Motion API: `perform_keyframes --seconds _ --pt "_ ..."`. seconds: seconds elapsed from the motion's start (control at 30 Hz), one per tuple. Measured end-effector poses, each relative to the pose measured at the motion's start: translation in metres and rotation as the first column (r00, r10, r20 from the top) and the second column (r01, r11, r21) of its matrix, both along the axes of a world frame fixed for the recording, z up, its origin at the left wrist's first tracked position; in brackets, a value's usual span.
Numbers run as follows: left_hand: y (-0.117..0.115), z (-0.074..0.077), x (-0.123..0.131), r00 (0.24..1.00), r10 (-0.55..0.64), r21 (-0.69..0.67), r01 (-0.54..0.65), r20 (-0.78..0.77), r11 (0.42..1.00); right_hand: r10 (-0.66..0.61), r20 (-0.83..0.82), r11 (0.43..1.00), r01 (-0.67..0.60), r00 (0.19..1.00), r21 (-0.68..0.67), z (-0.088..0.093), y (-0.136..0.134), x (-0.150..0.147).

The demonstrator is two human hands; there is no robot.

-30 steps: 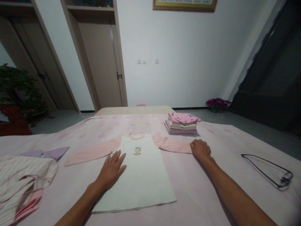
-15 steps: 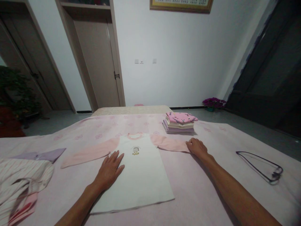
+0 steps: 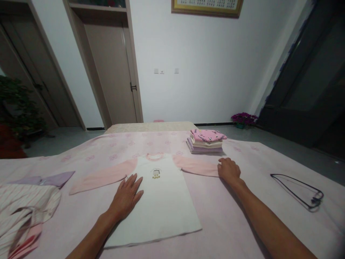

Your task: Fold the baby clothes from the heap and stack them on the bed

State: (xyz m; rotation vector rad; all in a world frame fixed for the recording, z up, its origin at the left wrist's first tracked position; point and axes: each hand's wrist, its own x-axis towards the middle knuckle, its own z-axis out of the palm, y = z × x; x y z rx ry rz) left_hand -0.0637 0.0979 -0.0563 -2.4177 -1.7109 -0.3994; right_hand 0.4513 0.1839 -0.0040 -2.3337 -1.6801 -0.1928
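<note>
A white long-sleeved shirt (image 3: 161, 208) with pink sleeves lies spread flat, its collar away from me and a small printed picture on the chest. My left hand (image 3: 128, 196) rests on its left side below the armpit, fingers spread and palm down. At the end of the right sleeve (image 3: 199, 167), my right hand (image 3: 229, 169) has its fingers curled over the cuff, which they hide. Both sleeves stretch out sideways from the body.
Beyond my right hand sits a stack of folded clothes (image 3: 207, 142), a pink printed one on top. A black clothes hanger (image 3: 299, 190) lies at the right. Rumpled striped clothing (image 3: 29, 201) and a lilac garment (image 3: 58, 178) are at the left. A pink flowered sheet (image 3: 229, 223) covers the surface.
My right hand has moved slightly right with the sleeve's end, and the sleeve looks a little straighter. My left hand stays on the shirt in nearly the same place.
</note>
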Motion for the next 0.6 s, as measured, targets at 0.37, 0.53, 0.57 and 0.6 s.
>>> perform_keyframes --seconds 0.37,0.53,0.57,0.6 --pt "0.0 0.001 -0.001 1.0 -0.007 -0.004 0.007 -0.006 1.0 0.587 -0.159 0.773 -0.608 0.794 -0.181 -0.005 0.033 -0.179" --pt "0.0 0.001 -0.002 1.0 -0.008 -0.018 0.008 -0.021 1.0 0.577 -0.17 0.762 -0.602 0.799 -0.24 -0.014 0.037 -0.183" --pt "0.0 0.001 -0.002 1.0 -0.009 -0.014 0.009 -0.019 1.0 0.572 -0.164 0.765 -0.595 0.804 -0.246 -0.015 0.036 -0.175" --pt "0.0 0.0 -0.002 1.0 -0.009 -0.01 0.009 -0.015 1.0 0.564 -0.157 0.771 -0.585 0.811 -0.251 -0.016 0.033 -0.165"
